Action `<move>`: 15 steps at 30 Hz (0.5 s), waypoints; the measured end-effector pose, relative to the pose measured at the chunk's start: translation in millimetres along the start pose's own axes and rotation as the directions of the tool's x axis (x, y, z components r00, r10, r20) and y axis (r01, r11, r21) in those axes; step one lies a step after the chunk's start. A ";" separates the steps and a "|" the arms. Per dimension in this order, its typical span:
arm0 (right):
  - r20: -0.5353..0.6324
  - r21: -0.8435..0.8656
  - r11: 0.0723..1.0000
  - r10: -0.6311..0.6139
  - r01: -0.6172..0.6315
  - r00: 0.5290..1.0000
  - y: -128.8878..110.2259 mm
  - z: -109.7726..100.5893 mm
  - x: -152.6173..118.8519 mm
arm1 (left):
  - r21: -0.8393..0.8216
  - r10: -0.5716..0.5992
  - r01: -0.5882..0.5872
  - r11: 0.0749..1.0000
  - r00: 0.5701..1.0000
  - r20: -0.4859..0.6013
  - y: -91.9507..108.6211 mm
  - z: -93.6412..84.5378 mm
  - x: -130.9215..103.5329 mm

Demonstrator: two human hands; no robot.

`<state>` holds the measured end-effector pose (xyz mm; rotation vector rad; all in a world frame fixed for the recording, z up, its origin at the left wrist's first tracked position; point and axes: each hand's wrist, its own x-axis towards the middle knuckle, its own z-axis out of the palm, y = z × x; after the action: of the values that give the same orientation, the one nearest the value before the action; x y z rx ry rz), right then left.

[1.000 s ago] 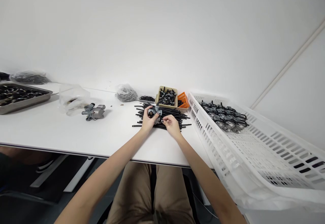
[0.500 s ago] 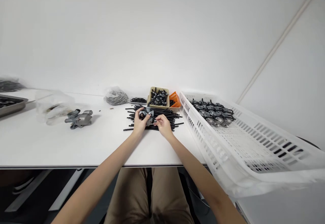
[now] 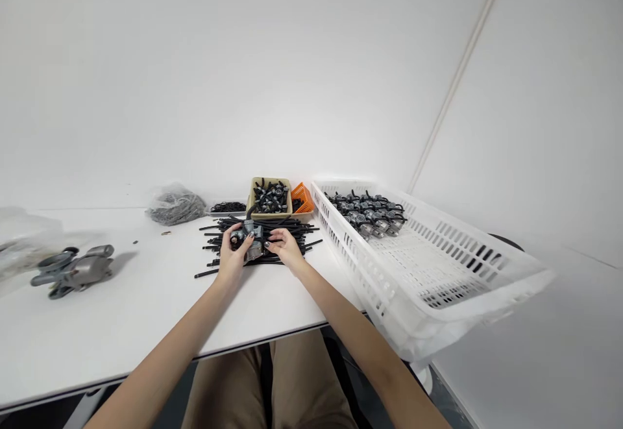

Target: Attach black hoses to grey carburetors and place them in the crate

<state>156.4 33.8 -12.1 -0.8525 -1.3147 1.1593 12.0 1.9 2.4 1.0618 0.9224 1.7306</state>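
Note:
A small grey metal carburetor (image 3: 254, 247) with a black hose rising from its top is held over the pile of black rubber hoses (image 3: 311, 228). My left hand (image 3: 230, 259) is closed around its left side, thumb across the front. At its right side, the fingers of my right hand (image 3: 288, 251) are bent together and grip the edge. Whether a small part sits between those fingertips is hidden. The loose hoses lie under and behind both hands.
A white slatted basket (image 3: 389, 280) on the right holds rows of carburetors (image 3: 370, 211). Behind the hoses stand a tan bin (image 3: 254, 196) of small parts, an orange basket (image 3: 305, 196) and a bag of grey pieces (image 3: 176, 205). A larger carburetor (image 3: 80, 272) lies left.
My view has turned to the right, so the table's things appear further left. Both hands stay at the carburetor; the right fingers have shifted slightly along its right side.

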 end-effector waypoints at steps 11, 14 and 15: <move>0.183 0.010 0.968 -0.247 0.249 0.951 -7.0 10.2 -13.5 | 0.174 0.106 -0.141 0.975 0.975 0.195 -6.6 -2.4 6.3; 0.069 0.010 0.950 -0.313 0.313 0.947 -12.3 7.7 -14.1 | 0.210 0.124 -0.179 0.961 0.961 0.248 -10.5 -7.1 9.1; 0.015 0.024 0.936 -0.352 0.351 0.936 -17.4 7.5 -15.4 | 0.244 0.155 -0.221 0.944 0.952 0.262 -10.9 -8.7 9.0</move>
<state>153.3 13.6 1.2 -0.5609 -1.4015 0.8970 5.0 12.6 -8.0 1.5493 0.9441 1.6113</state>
